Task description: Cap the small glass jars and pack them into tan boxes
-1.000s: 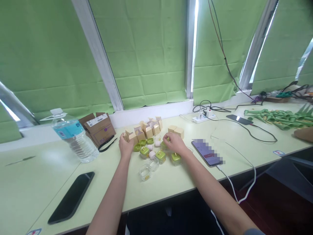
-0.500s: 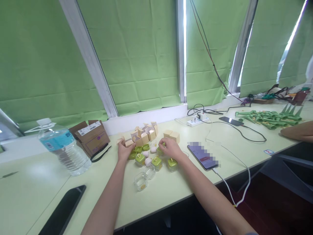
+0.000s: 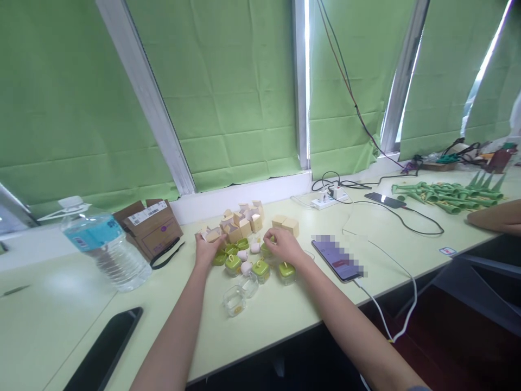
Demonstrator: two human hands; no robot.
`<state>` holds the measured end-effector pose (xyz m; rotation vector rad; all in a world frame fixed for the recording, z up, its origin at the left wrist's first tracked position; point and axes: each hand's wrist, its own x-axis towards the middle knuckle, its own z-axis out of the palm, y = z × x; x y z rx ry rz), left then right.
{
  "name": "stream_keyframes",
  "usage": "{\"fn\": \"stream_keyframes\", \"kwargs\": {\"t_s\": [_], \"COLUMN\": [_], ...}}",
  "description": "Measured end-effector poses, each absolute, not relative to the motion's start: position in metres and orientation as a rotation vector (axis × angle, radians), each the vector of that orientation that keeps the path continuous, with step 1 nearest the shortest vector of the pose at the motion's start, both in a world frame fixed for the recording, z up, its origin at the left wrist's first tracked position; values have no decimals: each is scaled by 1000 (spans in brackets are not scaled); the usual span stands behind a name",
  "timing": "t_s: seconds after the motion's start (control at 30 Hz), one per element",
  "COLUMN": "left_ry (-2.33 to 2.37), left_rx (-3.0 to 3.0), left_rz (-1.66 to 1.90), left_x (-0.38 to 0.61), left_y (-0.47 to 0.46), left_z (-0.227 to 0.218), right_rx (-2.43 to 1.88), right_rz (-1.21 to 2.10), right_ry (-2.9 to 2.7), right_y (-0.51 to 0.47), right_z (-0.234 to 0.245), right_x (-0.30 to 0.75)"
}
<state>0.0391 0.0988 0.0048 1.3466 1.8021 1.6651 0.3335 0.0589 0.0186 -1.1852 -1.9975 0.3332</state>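
My left hand (image 3: 207, 251) spans small open yellow cartons (image 3: 213, 234) between thumb and fingers, at the left end of a cluster of similar cartons (image 3: 244, 220). My right hand (image 3: 281, 244) curls its fingers over a green piece (image 3: 265, 250), mostly hidden beneath them. Between the hands lie open green lids (image 3: 231, 248) and small white pieces (image 3: 246, 267). Nearer me stand clear little boxes with green looped lids (image 3: 260, 269), one of them (image 3: 287, 272) below my right hand. Clear empty cases (image 3: 234, 301) lie at the front.
Two closed yellow cartons (image 3: 285, 224) stand behind my right hand. A water bottle (image 3: 108, 244), a brown box (image 3: 152, 231) and a black phone (image 3: 106, 347) are left. Rightward are a charging phone (image 3: 336, 259), a power strip (image 3: 329, 200), green horn-shaped pieces (image 3: 448, 196) and another person's arm (image 3: 494, 217).
The cartons at my left hand have shifted slightly right, up against the cluster. My right hand stays nearly where it was.
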Motion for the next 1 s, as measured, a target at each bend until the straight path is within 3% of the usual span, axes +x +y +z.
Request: {"fn": "stream_keyframes", "kwargs": {"t_s": [0.2, 0.43, 0.67, 1.0], "left_ry": [1403, 935, 940, 969], "left_rx": [1222, 1111, 1275, 1257], "left_rz": [1904, 1744, 1539, 1625], "left_x": [48, 83, 120, 112], "left_y": [75, 45, 17, 15], "left_z": [26, 38, 37, 26], "right_rx": [-1178, -1134, -1181, -1254], "right_rz": [320, 366, 367, 464], "right_ry": [-1997, -2013, -2086, -2188], "right_y": [57, 57, 59, 63], "right_z": [20, 22, 17, 13], "right_x": [334, 335, 339, 343]}}
